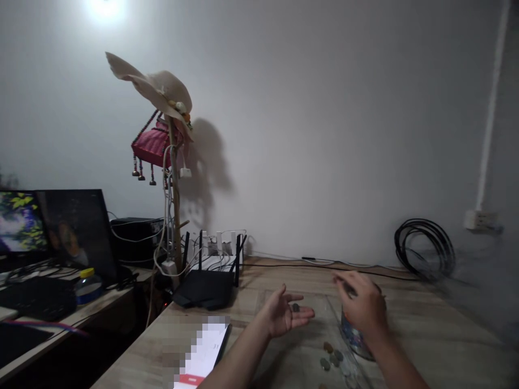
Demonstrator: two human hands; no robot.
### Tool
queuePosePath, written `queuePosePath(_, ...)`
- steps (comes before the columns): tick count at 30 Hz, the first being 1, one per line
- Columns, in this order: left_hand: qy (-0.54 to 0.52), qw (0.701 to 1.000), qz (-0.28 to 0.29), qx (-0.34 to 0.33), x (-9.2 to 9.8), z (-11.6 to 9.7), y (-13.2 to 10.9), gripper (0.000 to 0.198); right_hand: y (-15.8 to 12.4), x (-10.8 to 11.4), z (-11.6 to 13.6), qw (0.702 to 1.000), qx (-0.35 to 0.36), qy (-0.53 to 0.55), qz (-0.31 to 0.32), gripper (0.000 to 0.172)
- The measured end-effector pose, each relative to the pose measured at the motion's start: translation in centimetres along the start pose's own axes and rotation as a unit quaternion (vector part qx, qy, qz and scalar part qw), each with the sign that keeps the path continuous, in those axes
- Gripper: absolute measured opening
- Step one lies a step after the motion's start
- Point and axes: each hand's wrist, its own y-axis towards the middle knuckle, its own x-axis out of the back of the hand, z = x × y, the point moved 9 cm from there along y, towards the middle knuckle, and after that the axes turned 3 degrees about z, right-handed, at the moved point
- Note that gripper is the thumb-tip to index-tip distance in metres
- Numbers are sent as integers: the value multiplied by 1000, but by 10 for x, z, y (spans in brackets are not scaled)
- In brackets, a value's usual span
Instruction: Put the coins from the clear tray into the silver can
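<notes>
My left hand (280, 314) is palm up above the table, fingers loosely spread, with a small dark coin (295, 307) resting on them. To its right, my right hand (363, 302) is curled with fingers pinched over the top of a round container (352, 334) with a blue patterned side. Something dark shows between those fingers, too blurred to name. The hand hides most of the container's top. Several loose coins (333, 357), silver and brownish, lie below and between my hands, beside a clear plastic sheet or bag (343, 329).
A phone (211, 346) with a lit screen lies left of my forearm on the wooden table (133, 356). Behind it stands a black router (205, 289) with antennas. Coiled black cable (424, 248) leans on the wall. A yellow-capped bottle (87, 286) stands on the left desk.
</notes>
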Motion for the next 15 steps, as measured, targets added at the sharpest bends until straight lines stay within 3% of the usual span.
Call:
queuePosePath(3, 3, 999, 37, -16, -11, -3, -1, 57, -19, -60, 45, 974, 52, 88, 205, 22)
queuePosePath(6, 17, 998, 56, -14, -18, -2, -2, 56, -38, -94, 62, 940, 47, 113, 319, 20)
queuePosePath(11, 31, 994, 106, 9, -29, 4, -4, 57, -34, -91, 44, 938, 9, 127, 324, 19)
queuePosePath(15, 67, 991, 108, 30, -30, 9, -5, 63, -31, -87, 29, 937, -23, 107, 331, 13)
